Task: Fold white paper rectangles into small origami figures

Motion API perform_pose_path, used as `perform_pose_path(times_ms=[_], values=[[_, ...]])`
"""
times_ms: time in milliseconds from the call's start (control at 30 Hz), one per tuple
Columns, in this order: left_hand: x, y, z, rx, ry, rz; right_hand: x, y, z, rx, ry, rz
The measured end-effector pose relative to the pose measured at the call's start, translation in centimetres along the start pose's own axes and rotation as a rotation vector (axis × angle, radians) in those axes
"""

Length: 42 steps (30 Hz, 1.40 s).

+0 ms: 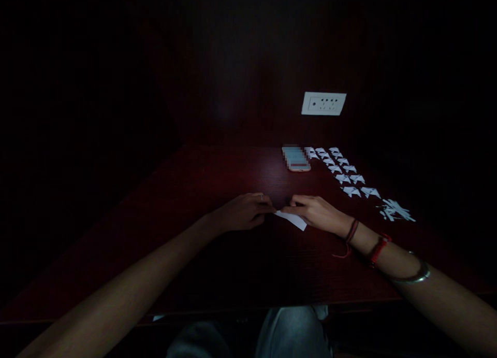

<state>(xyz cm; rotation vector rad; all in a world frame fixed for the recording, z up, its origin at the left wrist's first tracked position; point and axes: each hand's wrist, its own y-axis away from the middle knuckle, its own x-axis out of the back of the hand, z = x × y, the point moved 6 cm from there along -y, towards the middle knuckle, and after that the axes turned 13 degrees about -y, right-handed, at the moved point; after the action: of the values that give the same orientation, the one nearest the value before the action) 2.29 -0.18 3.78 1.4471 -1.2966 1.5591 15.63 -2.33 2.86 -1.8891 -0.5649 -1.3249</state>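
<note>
Between my two hands lies a small piece of white paper (294,221), close to the dark red table top. My left hand (248,212) is closed, its thumb and forefinger pinching the paper's left tip. A ring shows on one of its fingers. From the other side my right hand (315,211) also pinches the upper edge of the paper, fingers curled. The fingertips of both hands nearly meet, and the lower right end of the paper sticks out freely below them. Whether the paper is folded there is too dim to tell.
Two rows of small folded white paper shapes (351,191) run along the table's right side. Nearer me lies a loose pile of thin paper strips (396,210). A phone (296,158) rests at the back, below a wall socket (323,103). The table's front edge (217,311) crosses above my knees.
</note>
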Motion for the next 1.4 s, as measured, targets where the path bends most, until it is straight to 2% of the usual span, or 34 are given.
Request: perform_pose_path(times_ms=[333,800,1067,1233,1400], values=[[0.6,0.4,0.2,-0.004,0.002,-0.077,0.0,0.1,0.1,-0.018,0.014,-0.018],[0.7,0.7,0.1,0.003,-0.01,-0.09,0.7,0.5,0.2,0.022,-0.043,0.015],[0.6,0.7,-0.2,0.009,-0.025,-0.1,1.1,0.8,0.4,-0.009,-0.039,-0.006],[0.6,0.7,0.0,0.028,-0.039,-0.099,1.5,0.8,0.7,-0.072,-0.067,0.056],[0.4,0.6,0.1,0.024,-0.11,-0.07,1.6,-0.3,0.0,-0.067,-0.147,0.109]])
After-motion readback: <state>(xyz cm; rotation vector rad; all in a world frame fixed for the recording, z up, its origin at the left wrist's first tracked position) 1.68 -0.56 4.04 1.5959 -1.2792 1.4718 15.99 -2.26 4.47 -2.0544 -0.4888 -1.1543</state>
